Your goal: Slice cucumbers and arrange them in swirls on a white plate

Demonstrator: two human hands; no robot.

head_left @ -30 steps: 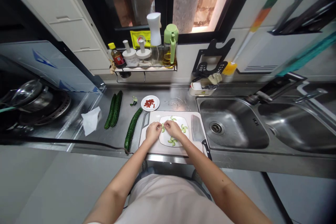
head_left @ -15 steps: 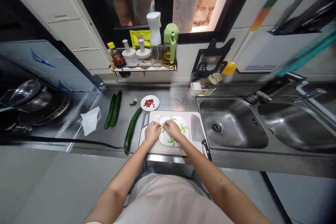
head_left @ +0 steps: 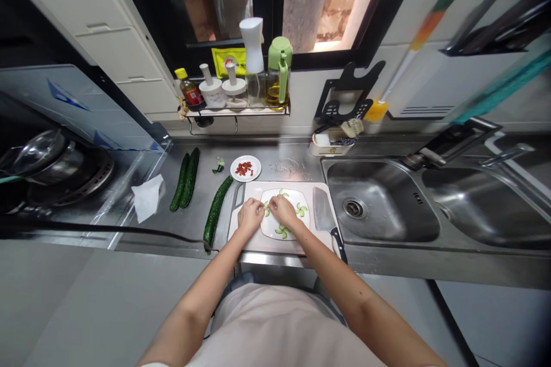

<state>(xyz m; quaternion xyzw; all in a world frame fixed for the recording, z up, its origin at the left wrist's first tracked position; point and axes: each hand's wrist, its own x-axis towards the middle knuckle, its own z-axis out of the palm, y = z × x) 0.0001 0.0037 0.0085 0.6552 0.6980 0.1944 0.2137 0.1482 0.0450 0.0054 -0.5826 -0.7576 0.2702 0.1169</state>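
A white squarish plate (head_left: 268,231) lies on a pale cutting board (head_left: 252,245), with pinwheel-like groups of cucumber slices (head_left: 301,210) near its sides. My left hand (head_left: 250,215) reaches over the plate's left edge, its fingertips closed at the cucumber slices (head_left: 266,207) there. From the right, my right hand (head_left: 284,212) meets the same group with thumb and fingers pinched together. The fingers partly cover these slices. A broad kitchen knife (head_left: 322,212) with a black handle lies along the board's right side.
A whole cucumber (head_left: 216,212) lies left of the board; two more cucumbers (head_left: 185,180) are farther left. A small plate (head_left: 245,168) of red pieces stands behind the board. A sink (head_left: 379,200) is to the right, a stove with a pot (head_left: 51,160) to the left. Seasoning bottles fill a rack (head_left: 239,112).
Both hands stay at the left group of cucumber slices, with barely any finger movement. The view has shifted very slightly.
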